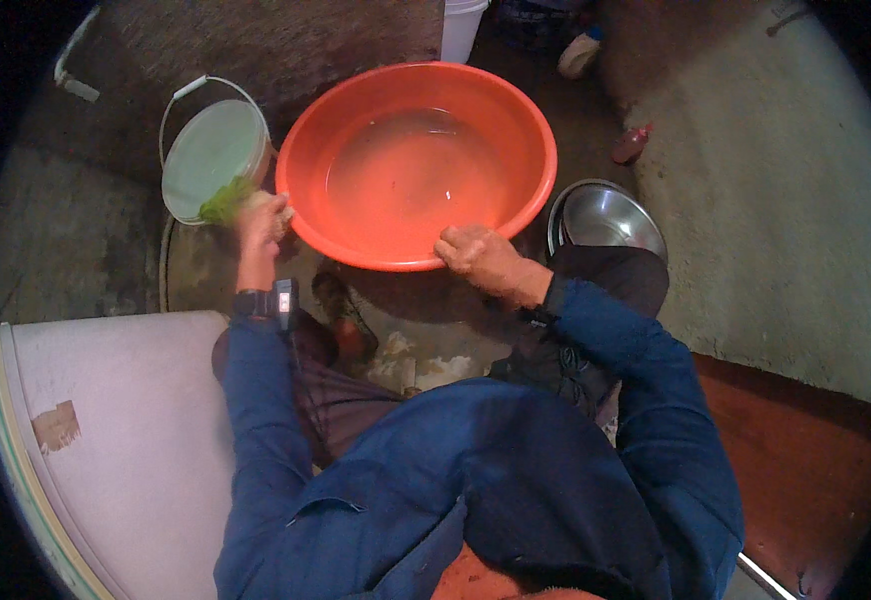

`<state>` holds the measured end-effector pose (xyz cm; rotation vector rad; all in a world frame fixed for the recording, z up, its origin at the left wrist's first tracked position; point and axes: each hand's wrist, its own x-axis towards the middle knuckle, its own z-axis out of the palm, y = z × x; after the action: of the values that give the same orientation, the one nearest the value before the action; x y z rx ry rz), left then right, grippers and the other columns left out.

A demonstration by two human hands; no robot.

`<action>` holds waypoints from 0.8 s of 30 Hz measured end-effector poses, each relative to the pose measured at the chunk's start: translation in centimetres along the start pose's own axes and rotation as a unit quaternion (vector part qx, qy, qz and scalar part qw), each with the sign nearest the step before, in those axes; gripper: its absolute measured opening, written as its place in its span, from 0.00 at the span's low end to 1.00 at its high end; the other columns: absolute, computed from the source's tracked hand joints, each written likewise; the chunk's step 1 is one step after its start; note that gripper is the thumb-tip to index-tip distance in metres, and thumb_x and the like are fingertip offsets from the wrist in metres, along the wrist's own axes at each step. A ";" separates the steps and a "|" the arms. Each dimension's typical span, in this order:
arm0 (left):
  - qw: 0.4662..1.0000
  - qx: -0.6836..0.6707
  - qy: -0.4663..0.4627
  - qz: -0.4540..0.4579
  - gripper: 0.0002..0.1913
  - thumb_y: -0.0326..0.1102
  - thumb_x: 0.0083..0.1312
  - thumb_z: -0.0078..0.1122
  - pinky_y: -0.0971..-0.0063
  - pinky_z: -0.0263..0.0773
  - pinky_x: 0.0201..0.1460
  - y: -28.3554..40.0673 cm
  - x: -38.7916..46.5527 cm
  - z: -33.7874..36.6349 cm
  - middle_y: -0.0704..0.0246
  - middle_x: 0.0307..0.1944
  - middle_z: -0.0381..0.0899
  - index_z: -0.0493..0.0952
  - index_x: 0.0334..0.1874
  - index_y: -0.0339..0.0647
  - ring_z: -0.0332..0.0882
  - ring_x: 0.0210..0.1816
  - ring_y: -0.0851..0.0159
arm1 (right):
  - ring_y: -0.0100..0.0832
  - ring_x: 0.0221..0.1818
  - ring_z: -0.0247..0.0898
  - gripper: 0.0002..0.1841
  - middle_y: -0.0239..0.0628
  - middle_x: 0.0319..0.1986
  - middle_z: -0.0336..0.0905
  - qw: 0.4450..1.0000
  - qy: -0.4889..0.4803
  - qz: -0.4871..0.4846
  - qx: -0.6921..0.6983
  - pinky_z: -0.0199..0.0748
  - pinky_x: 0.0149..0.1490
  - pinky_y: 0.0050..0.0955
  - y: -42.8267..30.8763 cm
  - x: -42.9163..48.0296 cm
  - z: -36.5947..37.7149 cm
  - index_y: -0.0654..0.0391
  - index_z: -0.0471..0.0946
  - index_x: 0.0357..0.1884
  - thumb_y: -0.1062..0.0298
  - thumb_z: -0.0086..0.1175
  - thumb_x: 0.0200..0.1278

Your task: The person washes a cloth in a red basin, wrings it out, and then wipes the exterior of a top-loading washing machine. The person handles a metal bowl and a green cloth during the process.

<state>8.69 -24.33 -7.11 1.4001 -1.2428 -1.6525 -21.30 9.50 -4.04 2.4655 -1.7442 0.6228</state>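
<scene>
A large orange plastic basin (413, 259) with shallow cloudy water in it stands before me, and its near side looks raised off the floor. My right hand (480, 255) grips its near rim, right of the middle. At the rim's left edge is my left hand (261, 217), blurred, holding a green scrubbing mesh (225, 201); whether its fingers also grip the rim is hard to tell. Just behind the mesh stands a pale bucket (214, 150) with a wire handle and liquid in it. Nested metal bowls (608, 217) sit right of the basin, by my knee.
A red bottle (632, 145) lies by the right wall, and a pale container with a blue cap (579, 56) is farther back. Behind the basin stands a white bucket (465, 30). A large white padded or plastic object (128, 450) takes up the lower left.
</scene>
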 end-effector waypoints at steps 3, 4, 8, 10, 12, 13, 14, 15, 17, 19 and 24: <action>0.998 -0.019 -0.040 -0.033 0.11 0.36 0.71 0.74 0.71 0.79 0.27 -0.5 0.5 0.1 0.68 0.37 0.88 0.80 0.47 0.45 0.88 0.32 0.64 | 0.48 0.41 0.85 0.07 0.42 0.37 0.79 1.000 0.000 -0.008 0.010 0.85 0.44 0.46 1.1 -0.5 -1.8 0.56 0.77 0.43 0.69 0.58 0.64; 0.996 -0.050 -0.072 -0.033 0.11 0.37 0.71 0.75 0.71 0.79 0.27 -0.5 0.5 0.2 0.68 0.38 0.88 0.81 0.49 0.46 0.88 0.32 0.64 | 0.48 0.41 0.85 0.07 0.41 0.37 0.79 1.000 -0.003 -0.005 0.014 0.85 0.44 0.46 1.6 -0.7 -2.3 0.56 0.77 0.43 0.69 0.58 0.64; 0.989 -0.064 -0.108 -0.082 0.13 0.39 0.70 0.76 0.71 0.80 0.28 -0.4 0.2 0.7 0.70 0.41 0.90 0.82 0.52 0.47 0.88 0.33 0.65 | 0.48 0.42 0.85 0.07 0.41 0.37 0.79 1.000 -0.024 -0.012 0.010 0.84 0.44 0.46 3.9 -1.7 -4.2 0.55 0.76 0.44 0.70 0.58 0.65; 0.989 -0.031 -0.120 -0.075 0.14 0.40 0.70 0.76 0.69 0.82 0.31 -0.2 0.0 1.0 0.71 0.43 0.90 0.82 0.53 0.48 0.89 0.35 0.66 | 0.48 0.42 0.85 0.07 0.41 0.37 0.79 1.000 -0.027 -0.013 0.003 0.84 0.44 0.46 4.7 -2.2 -5.1 0.55 0.76 0.44 0.69 0.58 0.66; 0.986 -0.033 -0.141 -0.082 0.15 0.40 0.70 0.76 0.68 0.83 0.35 -0.1 -0.3 1.4 0.71 0.44 0.90 0.82 0.54 0.48 0.89 0.37 0.66 | 0.48 0.42 0.85 0.06 0.41 0.37 0.79 1.000 -0.020 -0.014 0.006 0.84 0.44 0.46 5.2 -2.5 -6.0 0.56 0.76 0.43 0.69 0.58 0.66; 0.984 -0.044 -0.148 -0.087 0.15 0.40 0.70 0.76 0.67 0.85 0.37 -0.2 -0.4 1.8 0.71 0.45 0.91 0.82 0.55 0.48 0.89 0.38 0.66 | 0.48 0.42 0.85 0.06 0.41 0.37 0.80 1.000 -0.025 -0.007 -0.001 0.84 0.44 0.46 5.3 -2.7 -6.3 0.56 0.76 0.43 0.69 0.57 0.67; 0.979 -0.067 -0.165 -0.095 0.16 0.40 0.70 0.76 0.66 0.85 0.38 -0.3 -0.7 2.1 0.71 0.46 0.91 0.82 0.55 0.48 0.90 0.39 0.66 | 0.48 0.43 0.85 0.06 0.41 0.37 0.80 1.000 -0.022 -0.002 -0.008 0.83 0.45 0.46 5.4 -2.8 -6.6 0.56 0.76 0.43 0.69 0.57 0.67; 0.983 -0.058 -0.143 -0.096 0.16 0.40 0.70 0.76 0.66 0.86 0.40 -0.3 -0.9 2.5 0.71 0.46 0.91 0.83 0.56 0.48 0.90 0.39 0.65 | 0.48 0.43 0.85 0.06 0.41 0.37 0.80 1.000 -0.026 0.005 -0.015 0.83 0.45 0.46 5.4 -2.8 -6.8 0.56 0.76 0.43 0.69 0.57 0.67; 0.979 -0.082 -0.134 -0.129 0.16 0.40 0.70 0.75 0.64 0.87 0.42 -0.3 -1.6 3.0 0.72 0.48 0.91 0.83 0.57 0.48 0.90 0.40 0.65 | 0.48 0.43 0.85 0.06 0.41 0.38 0.81 0.999 -0.025 0.006 -0.018 0.83 0.46 0.46 5.3 -3.0 -7.1 0.56 0.77 0.44 0.70 0.57 0.67; 0.982 -0.072 -0.147 -0.094 0.17 0.39 0.71 0.75 0.63 0.88 0.43 0.1 -2.4 3.4 0.72 0.49 0.90 0.82 0.59 0.48 0.91 0.41 0.65 | 0.48 0.44 0.85 0.06 0.41 0.39 0.81 1.000 -0.027 0.009 -0.011 0.83 0.47 0.46 5.2 -3.1 -7.3 0.56 0.77 0.44 0.70 0.56 0.67; 0.975 -0.107 -0.185 -0.068 0.17 0.36 0.72 0.74 0.61 0.89 0.43 1.2 -4.1 5.2 0.70 0.49 0.90 0.81 0.60 0.46 0.91 0.43 0.63 | 0.48 0.48 0.84 0.05 0.41 0.38 0.81 0.999 -0.032 0.042 0.006 0.81 0.50 0.48 6.1 -4.1 -8.8 0.57 0.77 0.42 0.71 0.56 0.66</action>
<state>4.49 -19.73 -4.51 1.0985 -1.1399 -2.1451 -30.52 13.37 1.45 2.4582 -1.8809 0.5694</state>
